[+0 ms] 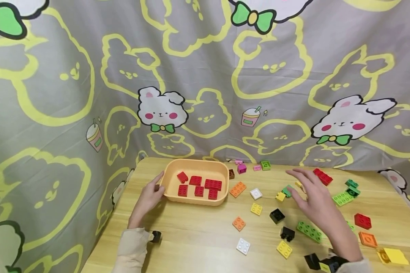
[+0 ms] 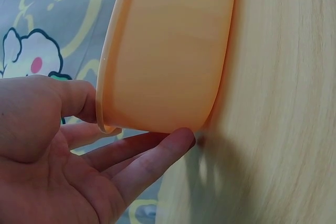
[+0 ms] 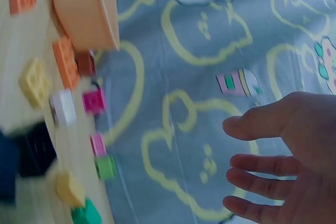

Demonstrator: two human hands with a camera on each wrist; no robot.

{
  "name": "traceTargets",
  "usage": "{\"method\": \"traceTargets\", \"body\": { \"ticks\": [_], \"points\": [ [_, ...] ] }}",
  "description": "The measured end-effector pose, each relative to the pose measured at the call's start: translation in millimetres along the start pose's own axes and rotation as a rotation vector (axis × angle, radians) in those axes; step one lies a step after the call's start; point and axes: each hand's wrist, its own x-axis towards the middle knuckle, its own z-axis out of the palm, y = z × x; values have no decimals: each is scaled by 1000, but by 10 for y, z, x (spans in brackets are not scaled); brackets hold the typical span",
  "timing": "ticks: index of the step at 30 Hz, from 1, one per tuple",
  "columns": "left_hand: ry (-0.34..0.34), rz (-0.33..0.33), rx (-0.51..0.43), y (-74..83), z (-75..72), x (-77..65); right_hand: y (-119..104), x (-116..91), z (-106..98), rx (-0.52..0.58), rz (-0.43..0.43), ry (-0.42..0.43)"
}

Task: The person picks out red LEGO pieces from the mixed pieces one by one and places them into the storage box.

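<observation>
An orange plastic tray (image 1: 196, 201) stands at the back left of the table, holding several red toy bricks (image 1: 213, 184). My left hand (image 1: 150, 197) grips its left end. In the left wrist view, the thumb is at the rim and the fingers (image 2: 152, 166) lie against the outer wall. On the right, my right hand (image 1: 316, 199) hovers over loose bricks with its fingers extended and nothing held. Near its fingertips are a green brick (image 1: 287, 190) and a yellow brick (image 1: 280, 196). Just beyond the hand lies a long red brick (image 1: 322, 176).
Right of the tray are scattered an orange brick (image 1: 238, 189), a black brick (image 1: 277, 216), a white brick (image 1: 243, 246) and a long green brick (image 1: 309, 231). Another red brick (image 1: 363, 221) sits far right. A patterned curtain (image 1: 205, 76) hangs along the table's back edge.
</observation>
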Motion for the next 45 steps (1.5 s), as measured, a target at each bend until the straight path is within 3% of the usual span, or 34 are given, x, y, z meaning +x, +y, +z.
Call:
{"method": "traceTargets", "body": {
  "ticks": [9,14,21,29,36,42,45],
  "points": [
    [1,4,-6,9,15,31,289,-182,-392,-92,80,66],
    [6,-11,-25,12,6,15,482,-258,-565,-132,193,30],
    [5,-3,-53,12,-13,-1,764,-398,-702,-229,398,-142],
    [1,-5,-51,-3,-58,-20,1218,-593,-828,-263,487,-291],
    [1,1,-54,-1,-89,-33,1508,-743,-816,-183,622,-498],
    [-3,2,-44,1,-87,-37,1657,-857,-746,-113,646,-606],
    [-8,3,-41,-12,-90,-45,1694,-904,-708,-91,635,-617]
  ]
}}
